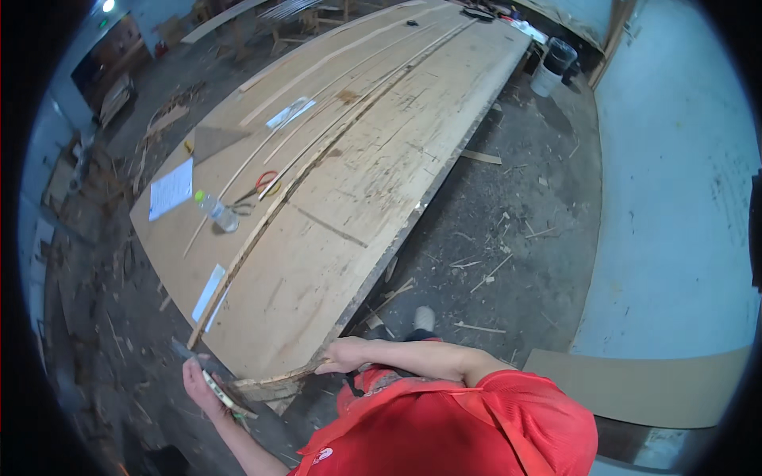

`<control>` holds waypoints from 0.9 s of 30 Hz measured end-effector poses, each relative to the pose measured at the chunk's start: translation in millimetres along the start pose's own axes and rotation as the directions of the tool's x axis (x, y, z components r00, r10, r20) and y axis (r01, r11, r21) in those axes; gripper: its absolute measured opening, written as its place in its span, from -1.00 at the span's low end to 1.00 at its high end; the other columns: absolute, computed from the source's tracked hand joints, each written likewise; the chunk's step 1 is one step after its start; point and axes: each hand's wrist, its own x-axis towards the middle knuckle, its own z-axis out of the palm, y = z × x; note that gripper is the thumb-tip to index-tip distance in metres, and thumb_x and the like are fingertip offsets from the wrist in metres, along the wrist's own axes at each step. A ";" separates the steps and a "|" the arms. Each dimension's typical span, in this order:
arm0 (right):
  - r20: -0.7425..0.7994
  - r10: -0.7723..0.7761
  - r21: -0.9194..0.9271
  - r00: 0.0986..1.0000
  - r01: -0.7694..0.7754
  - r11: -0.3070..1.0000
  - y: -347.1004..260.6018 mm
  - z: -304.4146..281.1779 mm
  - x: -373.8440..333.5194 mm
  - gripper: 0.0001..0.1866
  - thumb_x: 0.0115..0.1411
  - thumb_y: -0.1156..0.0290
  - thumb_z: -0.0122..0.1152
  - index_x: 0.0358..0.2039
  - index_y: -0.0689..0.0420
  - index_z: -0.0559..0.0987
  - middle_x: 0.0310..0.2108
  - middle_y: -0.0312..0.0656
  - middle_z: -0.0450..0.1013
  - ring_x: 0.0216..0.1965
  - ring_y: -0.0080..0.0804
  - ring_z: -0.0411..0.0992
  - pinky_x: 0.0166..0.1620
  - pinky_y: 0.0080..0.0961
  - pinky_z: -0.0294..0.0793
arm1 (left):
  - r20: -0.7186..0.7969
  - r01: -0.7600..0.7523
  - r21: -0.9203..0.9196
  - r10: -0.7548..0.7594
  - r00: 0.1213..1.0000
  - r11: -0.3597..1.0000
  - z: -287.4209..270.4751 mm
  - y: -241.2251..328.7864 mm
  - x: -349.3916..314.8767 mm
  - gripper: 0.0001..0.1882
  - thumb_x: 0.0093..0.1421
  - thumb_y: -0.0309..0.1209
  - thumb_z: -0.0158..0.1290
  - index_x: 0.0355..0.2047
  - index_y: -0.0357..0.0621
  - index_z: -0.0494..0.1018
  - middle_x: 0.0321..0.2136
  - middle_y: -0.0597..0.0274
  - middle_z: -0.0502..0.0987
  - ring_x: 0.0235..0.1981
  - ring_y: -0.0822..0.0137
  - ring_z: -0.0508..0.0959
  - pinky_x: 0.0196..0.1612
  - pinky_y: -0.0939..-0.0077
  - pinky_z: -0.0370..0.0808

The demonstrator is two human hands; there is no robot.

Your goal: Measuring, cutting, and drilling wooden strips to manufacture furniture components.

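My left hand (198, 385) is closed around a hand tool (213, 387) with a pale, spotted body and a grey end, just off the near left corner of the big wooden table (333, 230). The tool's exact kind is hard to make out. Close by its grey end is the near tip of a long thin wooden strip (262, 226), which runs up the table to the far end. My right hand (347, 355) grips the table's near edge by the right corner, fingers bent over it. Beside the strip lie white paper slips (209, 293).
Left on the table are a capped water bottle (218, 213), scissors with red handles (262, 186), a written sheet (171, 190) and more thin strips (274, 147). Wood scraps (480, 327) litter the floor. A bucket (546, 81) stands far right, near a pale blue wall (675, 182).
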 end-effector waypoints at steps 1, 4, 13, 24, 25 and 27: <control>-0.180 -0.184 0.083 0.966 0.201 0.976 13.6 -14.7 -8.5 -0.33 0.37 -0.25 0.06 -0.24 0.21 0.70 -0.28 0.22 0.59 -0.18 0.22 0.57 -0.14 -0.04 0.55 | 0.065 -0.042 0.009 0.041 0.997 0.999 26.1 4.8 9.9 -0.76 0.49 -0.26 -0.05 -0.27 -0.10 0.49 -0.60 0.48 0.39 -0.71 0.70 0.30 -0.67 0.76 0.19; -0.226 0.113 0.075 0.967 -0.099 0.992 71.6 -78.7 -75.1 -0.40 0.40 -0.16 0.07 -0.19 0.20 0.69 -0.26 0.24 0.58 -0.15 0.19 0.59 -0.10 -0.09 0.56 | 0.100 -0.025 -0.036 0.029 0.995 0.999 113.4 9.8 5.8 -0.78 0.47 -0.30 -0.02 -0.30 -0.11 0.49 -0.60 0.42 0.44 -0.70 0.66 0.34 -0.66 0.76 0.24; -0.482 0.872 0.759 -0.081 0.459 0.462 293.9 -171.5 -348.5 -0.47 0.55 -0.04 -0.14 -0.32 0.19 0.47 -0.70 -0.29 0.32 -0.73 -0.45 0.37 -0.67 -0.44 0.36 | 0.393 0.182 0.018 -0.175 0.903 0.983 425.4 -11.8 -60.4 -0.76 0.45 -0.26 0.08 -0.39 0.01 0.41 -0.66 0.49 0.35 -0.75 0.61 0.29 -0.70 0.65 0.16; -0.606 0.790 0.786 0.092 -0.080 0.613 425.7 -271.3 -384.3 -0.44 0.43 -0.04 0.05 -0.01 0.31 0.48 -0.26 0.37 0.57 -0.14 0.44 0.53 -0.06 0.19 0.49 | 0.690 -0.035 0.366 -0.246 0.681 0.930 738.1 50.8 -80.4 -0.77 0.47 -0.33 0.05 -0.38 -0.08 0.50 -0.58 0.43 0.49 -0.69 0.64 0.35 -0.64 0.69 0.22; -0.599 0.789 0.782 0.141 -0.110 0.613 442.5 -272.2 -373.7 -0.44 0.42 -0.05 0.05 -0.04 0.31 0.48 -0.28 0.38 0.57 -0.15 0.43 0.54 -0.06 0.20 0.49 | 0.720 -0.053 0.399 -0.277 0.636 0.916 769.3 47.1 -79.3 -0.76 0.48 -0.34 0.04 -0.37 -0.10 0.51 -0.55 0.42 0.52 -0.63 0.63 0.40 -0.58 0.69 0.29; -0.555 0.798 0.783 0.236 -0.174 0.597 470.9 -284.4 -356.0 -0.41 0.42 -0.10 0.06 -0.13 0.33 0.48 -0.32 0.38 0.56 -0.18 0.39 0.56 -0.07 0.20 0.51 | 0.709 -0.190 0.465 -0.235 0.665 0.865 828.7 24.9 -72.3 -0.77 0.48 -0.34 0.04 -0.35 -0.12 0.53 -0.51 0.41 0.53 -0.57 0.62 0.43 -0.49 0.68 0.35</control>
